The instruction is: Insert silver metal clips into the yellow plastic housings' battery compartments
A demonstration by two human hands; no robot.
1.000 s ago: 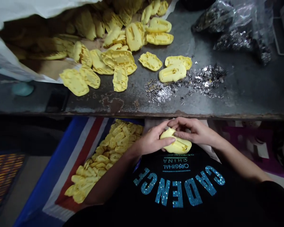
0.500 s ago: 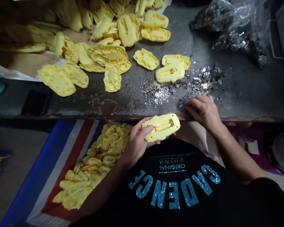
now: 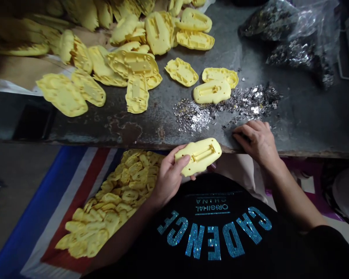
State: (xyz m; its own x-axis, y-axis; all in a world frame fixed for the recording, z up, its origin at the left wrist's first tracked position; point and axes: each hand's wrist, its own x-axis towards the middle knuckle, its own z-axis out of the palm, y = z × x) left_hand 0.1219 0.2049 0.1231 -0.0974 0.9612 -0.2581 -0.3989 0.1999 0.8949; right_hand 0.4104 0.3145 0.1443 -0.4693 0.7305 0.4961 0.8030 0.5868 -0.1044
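Observation:
A yellow plastic casing point(image 3: 202, 164) with a long battery slot faces up in my left hand point(image 3: 171, 174), the thumb pressed on its near end. It is held just off the table's front edge. My right hand point(image 3: 257, 139) rests at the table edge with thumb and fingertips pinched together; whatever lies between them is too small to make out. Just beyond that hand spreads a pile of small shiny metal pieces point(image 3: 194, 116). Another yellow casing point(image 3: 212, 92) lies on the pile with its slot up, overlapping a yellow shell half point(image 3: 221, 75) turned inside up.
Several yellow shells point(image 3: 133, 64) are heaped at the back left of the dark table point(image 3: 308, 120). Clear plastic bags point(image 3: 293, 35) of metal pieces stand at the back right. Below the table, a striped sack point(image 3: 75, 186) holds many more yellow shells point(image 3: 116, 209).
My right hand has shifted slightly right, its fingertips drawn closer together, away from the metal pieces. My left hand still holds the casing in nearly the same place. The view has moved a little.

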